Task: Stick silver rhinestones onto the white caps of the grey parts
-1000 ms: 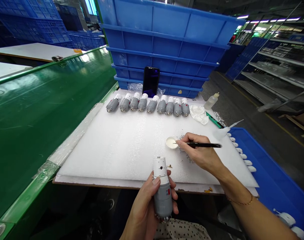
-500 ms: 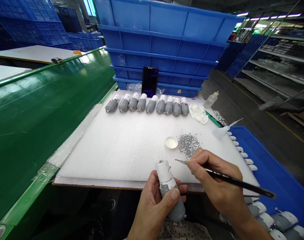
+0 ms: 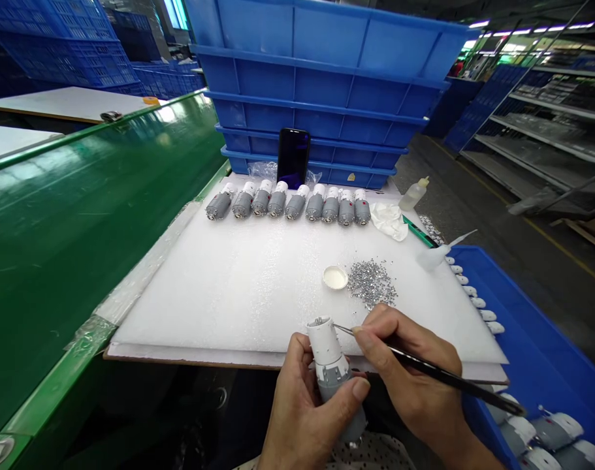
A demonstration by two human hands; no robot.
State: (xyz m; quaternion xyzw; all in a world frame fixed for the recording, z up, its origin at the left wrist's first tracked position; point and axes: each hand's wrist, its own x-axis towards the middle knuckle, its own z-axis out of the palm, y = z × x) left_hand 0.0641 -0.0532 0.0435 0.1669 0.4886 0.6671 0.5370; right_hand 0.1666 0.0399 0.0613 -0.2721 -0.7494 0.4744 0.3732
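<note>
My left hand (image 3: 309, 411) is wrapped round a grey and white cylindrical model piece (image 3: 325, 344), held tilted over the near edge of the table with its white end up. My right hand (image 3: 409, 369) grips a thin black-handled brush (image 3: 454, 378) like a pen. The fine tip of the brush is at the upper right side of the white end; whether it touches cannot be made out. Just beyond lie a heap of tiny silvery pieces (image 3: 373, 282) and a small round white dish (image 3: 335, 278) with pale contents.
A row of several similar pieces (image 3: 296, 203) stands before a phone (image 3: 293, 156) and stacked blue crates (image 3: 317, 78). To the right are crumpled tissue (image 3: 389, 220), a green knife (image 3: 419, 232), two squeeze bottles (image 3: 415, 194) and a blue bin (image 3: 537, 326) of parts. A green rail (image 3: 106, 189) runs left.
The brush has moved left and slightly down, from above the table to the white end of the model piece. My left hand has turned the piece a little.
</note>
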